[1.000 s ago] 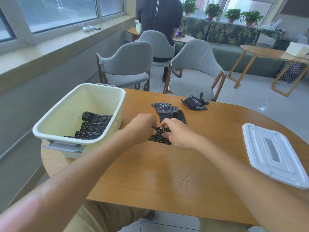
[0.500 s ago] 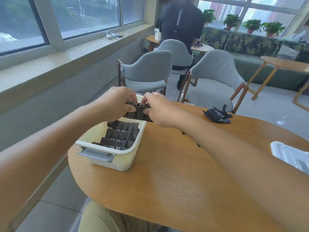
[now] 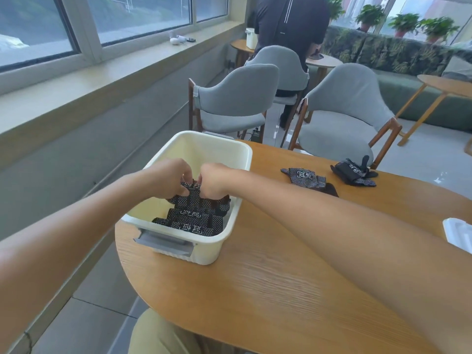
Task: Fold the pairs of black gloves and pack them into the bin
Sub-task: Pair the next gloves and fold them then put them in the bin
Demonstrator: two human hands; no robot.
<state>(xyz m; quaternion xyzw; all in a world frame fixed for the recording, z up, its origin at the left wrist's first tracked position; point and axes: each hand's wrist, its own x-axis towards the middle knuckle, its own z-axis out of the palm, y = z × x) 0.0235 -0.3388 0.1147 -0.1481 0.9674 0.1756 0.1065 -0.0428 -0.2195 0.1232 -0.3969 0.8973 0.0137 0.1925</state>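
Pinching folded glove pair [image 3: 193, 189] with left hand [image 3: 167, 178] and right hand [image 3: 214, 180]; lower flat behind packed pairs [image 3: 190, 221] in bin [image 3: 231, 149]; release evenly.

soft daylight is coming in through the windows [image 3: 127, 19] on the left and far right, keeping the room evenly bright. a pale sheen is lying on the wooden table [image 3: 268, 290], with only faint shadows showing under the forearms. the wide lens is bending lines at the edges, and the near arms are looking slightly blurred.
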